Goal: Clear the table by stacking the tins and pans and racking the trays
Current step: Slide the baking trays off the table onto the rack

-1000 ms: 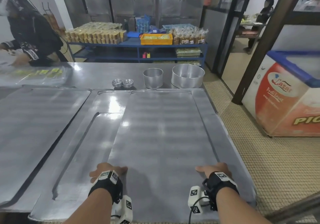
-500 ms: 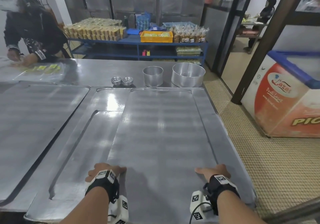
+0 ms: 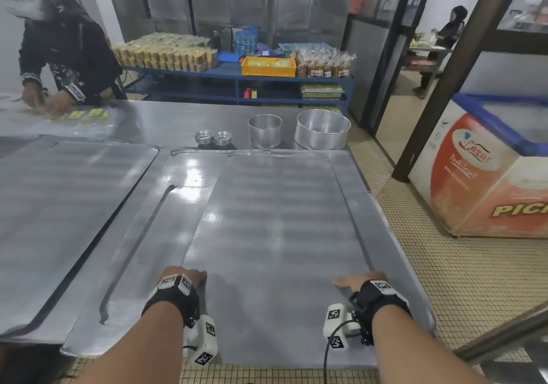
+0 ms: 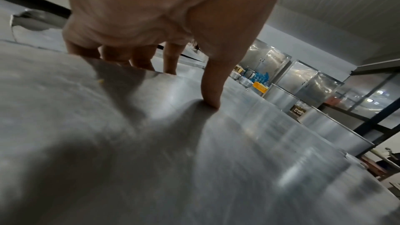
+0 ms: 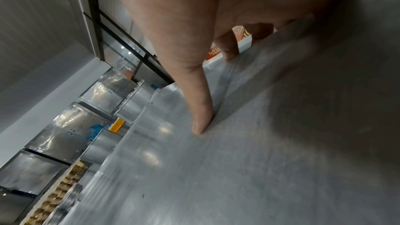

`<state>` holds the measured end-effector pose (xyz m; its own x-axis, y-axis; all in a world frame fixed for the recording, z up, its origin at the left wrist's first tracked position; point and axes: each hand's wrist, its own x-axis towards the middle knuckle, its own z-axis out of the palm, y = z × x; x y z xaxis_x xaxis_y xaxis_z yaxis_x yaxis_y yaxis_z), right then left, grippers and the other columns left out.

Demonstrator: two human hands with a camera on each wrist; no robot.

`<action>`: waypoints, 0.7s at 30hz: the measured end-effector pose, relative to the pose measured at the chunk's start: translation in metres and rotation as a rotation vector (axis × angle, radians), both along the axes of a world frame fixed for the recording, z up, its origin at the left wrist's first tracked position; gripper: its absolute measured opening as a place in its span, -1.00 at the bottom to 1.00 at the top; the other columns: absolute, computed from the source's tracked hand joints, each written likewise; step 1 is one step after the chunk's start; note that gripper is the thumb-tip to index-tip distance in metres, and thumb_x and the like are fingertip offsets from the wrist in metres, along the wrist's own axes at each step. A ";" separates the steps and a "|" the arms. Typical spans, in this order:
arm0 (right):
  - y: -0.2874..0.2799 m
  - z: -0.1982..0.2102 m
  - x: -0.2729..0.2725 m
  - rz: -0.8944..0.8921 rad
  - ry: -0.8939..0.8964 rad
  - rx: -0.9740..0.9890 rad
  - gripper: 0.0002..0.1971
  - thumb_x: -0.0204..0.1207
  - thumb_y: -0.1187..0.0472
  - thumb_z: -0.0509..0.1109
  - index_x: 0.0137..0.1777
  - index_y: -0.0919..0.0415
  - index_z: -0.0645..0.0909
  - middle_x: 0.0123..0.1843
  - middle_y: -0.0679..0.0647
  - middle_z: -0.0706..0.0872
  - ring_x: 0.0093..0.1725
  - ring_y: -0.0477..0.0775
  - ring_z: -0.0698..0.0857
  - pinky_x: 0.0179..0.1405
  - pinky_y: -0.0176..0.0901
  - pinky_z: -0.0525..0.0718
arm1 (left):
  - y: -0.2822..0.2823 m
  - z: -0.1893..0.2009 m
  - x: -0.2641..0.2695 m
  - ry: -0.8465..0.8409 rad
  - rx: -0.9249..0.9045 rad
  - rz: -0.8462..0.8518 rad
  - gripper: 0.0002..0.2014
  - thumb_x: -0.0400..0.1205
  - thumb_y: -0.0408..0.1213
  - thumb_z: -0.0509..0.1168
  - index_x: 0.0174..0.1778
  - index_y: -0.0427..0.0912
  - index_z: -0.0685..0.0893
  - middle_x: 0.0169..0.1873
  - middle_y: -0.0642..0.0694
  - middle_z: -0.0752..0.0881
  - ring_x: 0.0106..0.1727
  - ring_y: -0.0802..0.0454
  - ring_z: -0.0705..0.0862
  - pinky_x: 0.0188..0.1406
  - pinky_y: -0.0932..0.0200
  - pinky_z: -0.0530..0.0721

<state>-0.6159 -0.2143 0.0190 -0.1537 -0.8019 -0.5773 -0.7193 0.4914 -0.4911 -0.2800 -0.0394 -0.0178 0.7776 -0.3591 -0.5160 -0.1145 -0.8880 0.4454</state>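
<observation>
On a bakery's steel table (image 3: pixel 166 119), both hands grip the top tray (image 3: pixel 275 229): left hand (image 3: pixel 184 280) and right hand (image 3: pixel 355 280), thumbs above, fingers apparently beneath, its length running away.

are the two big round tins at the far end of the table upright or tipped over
Upright. The smaller tin and the wider tin both stand on their bases on the table, open rims facing up.
</observation>
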 end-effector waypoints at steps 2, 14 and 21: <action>0.012 0.003 -0.001 0.030 0.005 -0.015 -0.41 0.26 0.04 0.73 0.18 0.36 0.64 0.09 0.24 0.75 -0.11 0.15 0.60 0.00 -0.15 0.59 | 0.007 0.018 -0.006 -0.067 0.066 -0.119 -0.58 0.70 -0.09 0.32 0.41 -0.24 0.63 0.30 -0.23 0.71 0.32 -0.20 0.70 0.10 0.15 0.67; 0.099 -0.010 -0.018 -0.021 -0.013 -0.010 -0.43 0.12 0.04 0.79 0.00 0.28 0.61 -0.09 0.19 0.70 -0.12 0.25 0.73 0.07 -0.02 0.74 | 0.094 0.037 -0.015 -0.287 0.293 -0.571 -0.65 0.72 -0.25 0.21 0.43 -0.13 0.63 0.32 -0.06 0.72 0.30 -0.10 0.72 0.17 0.17 0.62; 0.144 -0.002 -0.021 -0.079 -0.037 -0.021 -0.49 0.22 0.01 0.74 -0.06 0.39 0.65 -0.13 0.21 0.74 -0.18 0.23 0.70 0.06 0.00 0.73 | 0.130 0.034 -0.013 -0.142 0.228 -0.355 -0.69 0.71 -0.24 0.24 0.36 -0.07 0.68 -0.07 0.04 0.65 -0.03 -0.04 0.59 -0.16 0.29 0.55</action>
